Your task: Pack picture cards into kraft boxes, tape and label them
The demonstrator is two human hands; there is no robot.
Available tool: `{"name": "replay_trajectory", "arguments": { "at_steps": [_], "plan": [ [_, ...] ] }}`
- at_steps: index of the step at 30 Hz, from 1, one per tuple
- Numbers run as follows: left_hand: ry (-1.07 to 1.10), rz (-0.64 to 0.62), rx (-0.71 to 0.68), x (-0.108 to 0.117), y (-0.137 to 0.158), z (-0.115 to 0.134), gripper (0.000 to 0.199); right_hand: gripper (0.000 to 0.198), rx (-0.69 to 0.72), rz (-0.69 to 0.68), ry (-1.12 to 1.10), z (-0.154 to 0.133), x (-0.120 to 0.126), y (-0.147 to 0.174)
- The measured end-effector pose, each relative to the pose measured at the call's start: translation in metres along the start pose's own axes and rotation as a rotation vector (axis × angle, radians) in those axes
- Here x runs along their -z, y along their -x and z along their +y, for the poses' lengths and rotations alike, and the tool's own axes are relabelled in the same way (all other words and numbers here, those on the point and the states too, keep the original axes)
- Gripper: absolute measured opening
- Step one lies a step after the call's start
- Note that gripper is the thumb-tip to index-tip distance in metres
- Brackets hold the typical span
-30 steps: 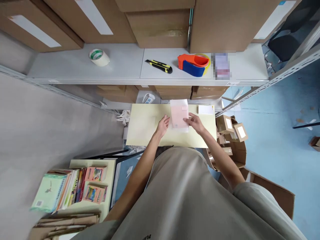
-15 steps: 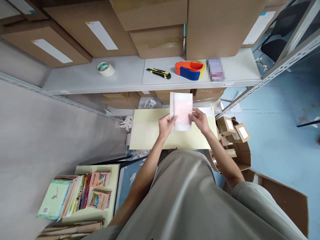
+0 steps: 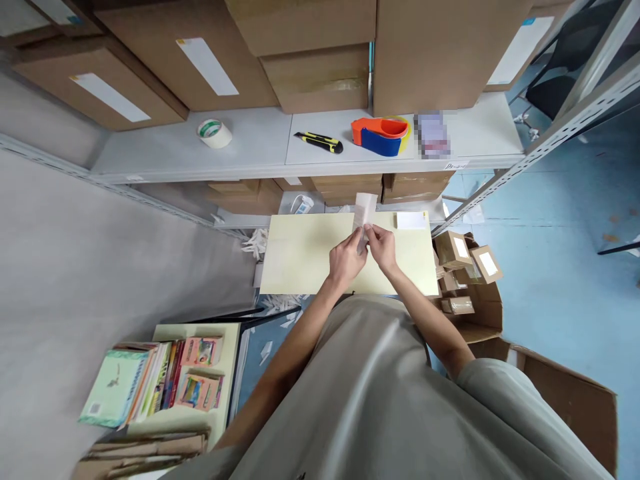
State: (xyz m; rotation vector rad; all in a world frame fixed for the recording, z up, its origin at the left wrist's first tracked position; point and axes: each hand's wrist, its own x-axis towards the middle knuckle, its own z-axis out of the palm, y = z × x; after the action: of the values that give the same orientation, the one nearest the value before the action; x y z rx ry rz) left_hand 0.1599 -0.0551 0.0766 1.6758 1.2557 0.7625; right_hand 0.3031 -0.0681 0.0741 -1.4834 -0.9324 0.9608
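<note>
Over the pale yellow tabletop [image 3: 295, 257], both hands meet on a folded paper [image 3: 365, 205], whitish and narrow, standing up from between the fingers. My left hand [image 3: 347, 259] is closed on its lower left side, the back of the hand toward me. Pinched against the paper's right edge, the fingers of my right hand [image 3: 382, 248] nearly touch the left ones. The lower end of the paper is partly hidden by the hands. A white label [image 3: 411, 221] lies on the tabletop to the right, beyond my right hand.
On the grey shelf [image 3: 260, 150] ahead are a tape roll [image 3: 215, 133], a box cutter [image 3: 319, 142] and an orange-blue tape dispenser [image 3: 381, 136]. Large cartons [image 3: 320, 77] stand behind them. Small boxes fill an open carton [image 3: 485, 310] at right. Books [image 3: 115, 387] sit at lower left.
The paper was spread wide and flat between my hands; now it is folded narrow. My hands have come together, the right moving left and the left moving slightly right and nearer me.
</note>
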Motion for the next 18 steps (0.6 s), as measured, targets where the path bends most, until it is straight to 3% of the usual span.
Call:
{"name": "replay_trajectory", "arguments": {
  "at_steps": [2,6,11,18],
  "plan": [
    [0.101,-0.004,-0.009,0.012,0.001,0.001,0.064,0.085,0.009,-0.03,-0.037,0.001,0.013,-0.006],
    [0.32,0.131,0.082,0.052,-0.007,0.002,0.075,0.08,-0.062,-0.189,-0.24,-0.007,0.038,-0.01],
    [0.597,-0.157,0.189,0.088,-0.006,0.021,0.07,0.075,-0.138,-0.295,-0.393,-0.016,0.044,-0.006],
    [0.622,-0.129,0.191,0.099,0.002,0.039,0.06,0.074,-0.125,-0.328,-0.41,-0.016,0.033,-0.008]
  ]
}}
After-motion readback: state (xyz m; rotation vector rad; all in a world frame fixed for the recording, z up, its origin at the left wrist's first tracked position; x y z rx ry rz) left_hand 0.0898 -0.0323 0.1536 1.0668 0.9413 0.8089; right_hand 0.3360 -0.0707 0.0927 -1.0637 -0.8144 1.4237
